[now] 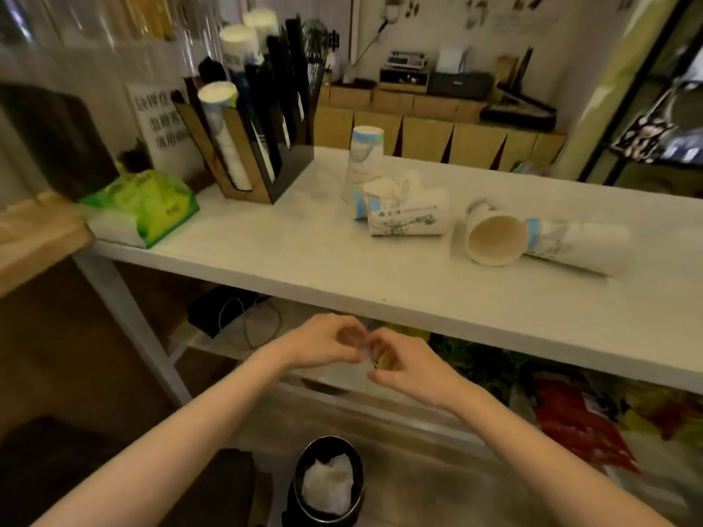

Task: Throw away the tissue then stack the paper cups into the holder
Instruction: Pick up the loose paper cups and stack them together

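Observation:
A crumpled white tissue lies inside the small black bin on the floor. My left hand and my right hand meet fingertip to fingertip above the bin, below the table's front edge, fingers curled with nothing clearly held. On the white table, one paper cup stands upside down. Beside it lie nested cups, and further right a cup with its mouth toward me and a lying stack. The black and wood cup holder stands at the back left with cup stacks in it.
A green tissue pack sits at the table's left end beside a printed sign. A lower shelf under the table holds cables, greens and red packets. A wooden counter with devices runs along the back wall.

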Demonstrator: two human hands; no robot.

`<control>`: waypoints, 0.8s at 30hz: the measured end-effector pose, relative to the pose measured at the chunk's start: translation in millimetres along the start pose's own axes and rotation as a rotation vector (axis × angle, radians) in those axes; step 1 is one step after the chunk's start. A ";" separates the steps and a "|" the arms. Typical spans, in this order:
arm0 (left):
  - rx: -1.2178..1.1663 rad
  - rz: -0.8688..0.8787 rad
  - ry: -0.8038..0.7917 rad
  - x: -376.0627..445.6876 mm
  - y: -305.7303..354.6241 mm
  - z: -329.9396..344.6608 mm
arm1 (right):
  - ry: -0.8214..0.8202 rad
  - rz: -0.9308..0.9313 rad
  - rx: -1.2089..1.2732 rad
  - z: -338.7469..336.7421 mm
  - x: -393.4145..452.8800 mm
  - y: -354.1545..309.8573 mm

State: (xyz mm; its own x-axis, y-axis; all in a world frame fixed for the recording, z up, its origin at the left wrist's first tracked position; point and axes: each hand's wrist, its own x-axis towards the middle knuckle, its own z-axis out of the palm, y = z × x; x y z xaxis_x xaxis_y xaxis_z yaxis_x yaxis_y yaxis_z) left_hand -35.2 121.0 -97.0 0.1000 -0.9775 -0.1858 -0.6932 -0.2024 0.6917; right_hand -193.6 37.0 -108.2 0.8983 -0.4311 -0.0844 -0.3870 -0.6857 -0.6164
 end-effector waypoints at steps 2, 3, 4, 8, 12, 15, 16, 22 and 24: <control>-0.002 0.060 -0.016 1.3 17.6 -15.5 | 0.016 -0.044 -0.010 -21.9 -4.8 -12.2; 0.005 0.089 -0.024 3.1 26.4 -22.5 | 0.028 -0.062 -0.009 -32.9 -6.1 -16.9; 0.013 0.112 -0.024 6.0 34.8 -29.6 | 0.047 -0.071 -0.004 -44.3 -6.3 -21.0; 0.009 0.169 0.094 25.7 59.1 -56.9 | 0.174 -0.045 -0.003 -87.9 2.7 -24.8; -0.001 0.201 0.215 57.0 64.8 -85.4 | 0.329 -0.025 0.023 -119.8 25.4 -15.8; -0.023 0.218 0.300 82.7 62.5 -107.7 | 0.425 -0.002 0.019 -137.5 47.5 -6.1; -0.022 0.230 0.336 90.8 61.5 -114.4 | 0.458 0.004 0.016 -142.9 54.8 -3.2; 0.041 0.279 0.483 131.8 46.7 -141.5 | 0.560 0.054 -0.060 -169.2 84.0 13.4; 0.043 0.259 0.492 144.1 41.2 -146.7 | 0.558 0.077 -0.062 -179.2 91.7 19.1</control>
State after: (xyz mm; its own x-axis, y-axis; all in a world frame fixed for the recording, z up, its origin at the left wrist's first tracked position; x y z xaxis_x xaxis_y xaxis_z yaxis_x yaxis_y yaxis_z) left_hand 55.3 -36.9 7.0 0.2368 -0.9098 0.3409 -0.7670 0.0403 0.6404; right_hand -155.9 -120.7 12.6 0.6273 -0.7147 0.3095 -0.4739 -0.6656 -0.5766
